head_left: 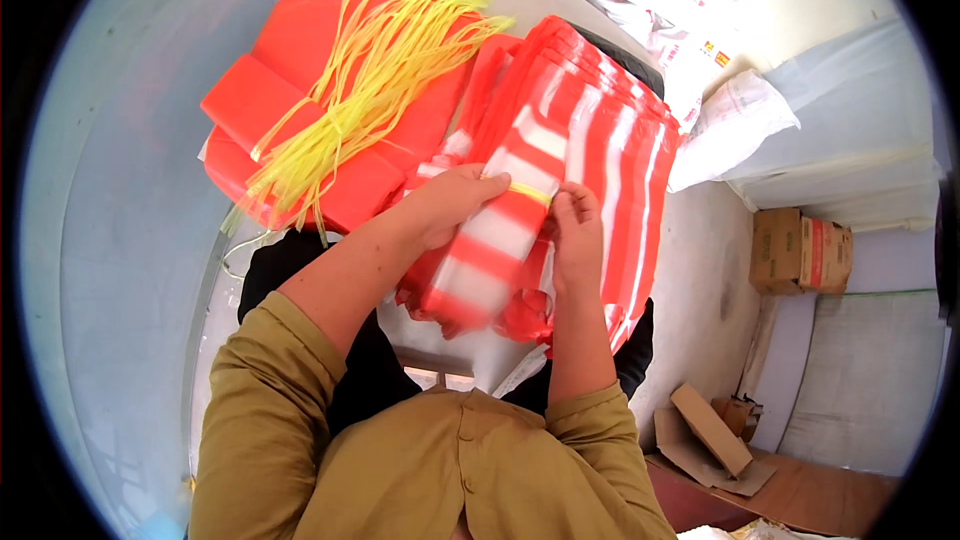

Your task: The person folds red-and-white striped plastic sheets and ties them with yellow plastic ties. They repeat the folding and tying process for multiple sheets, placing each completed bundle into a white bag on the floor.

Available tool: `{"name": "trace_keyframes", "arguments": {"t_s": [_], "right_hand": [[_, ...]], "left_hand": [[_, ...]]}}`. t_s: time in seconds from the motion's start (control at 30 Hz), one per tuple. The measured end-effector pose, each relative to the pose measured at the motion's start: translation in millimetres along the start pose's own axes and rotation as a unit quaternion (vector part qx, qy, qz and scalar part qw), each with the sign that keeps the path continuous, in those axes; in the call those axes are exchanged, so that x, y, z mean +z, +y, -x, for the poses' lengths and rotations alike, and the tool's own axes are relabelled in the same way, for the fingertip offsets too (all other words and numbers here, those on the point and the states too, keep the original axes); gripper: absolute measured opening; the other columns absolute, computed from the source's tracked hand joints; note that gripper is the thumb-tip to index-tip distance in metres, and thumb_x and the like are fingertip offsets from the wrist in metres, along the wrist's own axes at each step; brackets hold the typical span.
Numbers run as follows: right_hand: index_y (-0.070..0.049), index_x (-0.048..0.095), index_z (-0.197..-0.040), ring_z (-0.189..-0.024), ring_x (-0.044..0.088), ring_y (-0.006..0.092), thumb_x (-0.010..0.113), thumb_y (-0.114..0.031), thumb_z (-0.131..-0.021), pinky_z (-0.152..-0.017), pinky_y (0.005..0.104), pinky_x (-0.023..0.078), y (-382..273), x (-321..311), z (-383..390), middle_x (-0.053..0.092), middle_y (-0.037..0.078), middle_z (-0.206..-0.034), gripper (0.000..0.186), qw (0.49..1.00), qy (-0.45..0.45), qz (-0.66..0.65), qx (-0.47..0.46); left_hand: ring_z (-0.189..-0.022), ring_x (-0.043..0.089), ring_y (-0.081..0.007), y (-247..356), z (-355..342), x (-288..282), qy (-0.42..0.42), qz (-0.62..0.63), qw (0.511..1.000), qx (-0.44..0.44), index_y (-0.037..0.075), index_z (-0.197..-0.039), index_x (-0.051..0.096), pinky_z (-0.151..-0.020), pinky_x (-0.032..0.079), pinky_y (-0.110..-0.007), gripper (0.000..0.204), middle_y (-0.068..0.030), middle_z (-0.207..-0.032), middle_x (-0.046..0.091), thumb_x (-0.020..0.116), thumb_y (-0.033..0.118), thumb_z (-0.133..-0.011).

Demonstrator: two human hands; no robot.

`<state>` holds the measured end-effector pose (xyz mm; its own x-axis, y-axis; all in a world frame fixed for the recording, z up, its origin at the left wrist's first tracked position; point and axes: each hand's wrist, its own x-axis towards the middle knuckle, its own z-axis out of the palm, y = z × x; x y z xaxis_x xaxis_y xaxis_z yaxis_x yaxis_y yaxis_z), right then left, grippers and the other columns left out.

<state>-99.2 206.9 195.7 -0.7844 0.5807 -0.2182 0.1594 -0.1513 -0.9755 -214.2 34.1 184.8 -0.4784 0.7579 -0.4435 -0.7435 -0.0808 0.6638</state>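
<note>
A folded bundle of red-and-white striped plastic bags point(492, 230) lies in front of me, tilted, with its lower end blurred. A thin yellow strip point(530, 193) crosses the bundle's upper part. My left hand point(455, 202) grips the bundle's left side, its thumb pressed on top near the strip. My right hand point(577, 230) is closed at the bundle's right edge, its fingertips pinched at the end of the strip. Beneath and to the right spreads a thick stack of striped bags point(625, 170). Whether the strip passes fully around the bundle is hidden.
Left of the bundle, many loose yellow strips point(385, 70) lie across a pile of plain red plastic point(262, 90). White printed sacks point(690, 60) stand beyond the stack. A cardboard box point(778, 250) sits at the right, and flattened cardboard point(710, 440) lies at the lower right.
</note>
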Motion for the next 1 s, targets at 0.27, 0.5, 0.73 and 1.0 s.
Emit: {"name": "trace_keyframes", "arguments": {"t_s": [0.27,0.5,0.73,1.0], "right_hand": [[-0.004,0.063,-0.128,-0.113,0.061,0.0146,0.066,-0.011,-0.106,-0.101,0.0315,0.051,21.5,2.5,6.9,0.067,0.006,-0.123,0.023,0.999,-0.02,0.023,-0.039],[-0.004,0.065,-0.122,-0.11,0.063,0.0146,0.071,-0.003,-0.1,-0.101,0.0315,0.053,15.6,11.4,13.4,0.068,0.005,-0.12,0.023,0.997,-0.023,-0.032,-0.064],[-0.007,0.065,-0.114,-0.106,0.064,0.0133,0.073,-0.004,-0.1,-0.098,0.0298,0.053,22.4,1.8,6.3,0.069,0.002,-0.112,0.016,0.996,-0.064,-0.06,-0.035],[-0.007,0.066,-0.111,-0.104,0.063,0.0122,0.072,-0.003,-0.101,-0.096,0.028,0.052,28.8,-3.9,4.0,0.068,0.001,-0.11,0.013,0.994,-0.08,-0.069,-0.035]], "left_hand": [[-0.103,0.075,-0.0202,-5.6,-6.7,-3.7,0.011,0.026,1.0,0.01,0.005,-0.132,0.064,-0.09,0.065,-0.04,0.028,-0.0097,-0.121,0.075,0.059,0.025,-0.113],[-0.103,0.076,-0.0205,-3.9,-5.3,-4.5,0.01,0.041,0.999,0.012,0.005,-0.132,0.063,-0.09,0.066,-0.041,0.028,-0.01,-0.121,0.075,0.059,0.025,-0.113],[-0.106,0.076,-0.0216,-5.3,-7.1,-6.4,-0.005,0.058,0.998,0.008,0.004,-0.135,0.061,-0.092,0.065,-0.041,0.03,-0.0105,-0.125,0.074,0.058,0.025,-0.113],[-0.106,0.075,-0.0224,-6.1,-8.3,-5.6,0.001,0.051,0.999,0.017,0.004,-0.136,0.06,-0.092,0.065,-0.042,0.031,-0.0108,-0.124,0.074,0.059,0.025,-0.113]]}}
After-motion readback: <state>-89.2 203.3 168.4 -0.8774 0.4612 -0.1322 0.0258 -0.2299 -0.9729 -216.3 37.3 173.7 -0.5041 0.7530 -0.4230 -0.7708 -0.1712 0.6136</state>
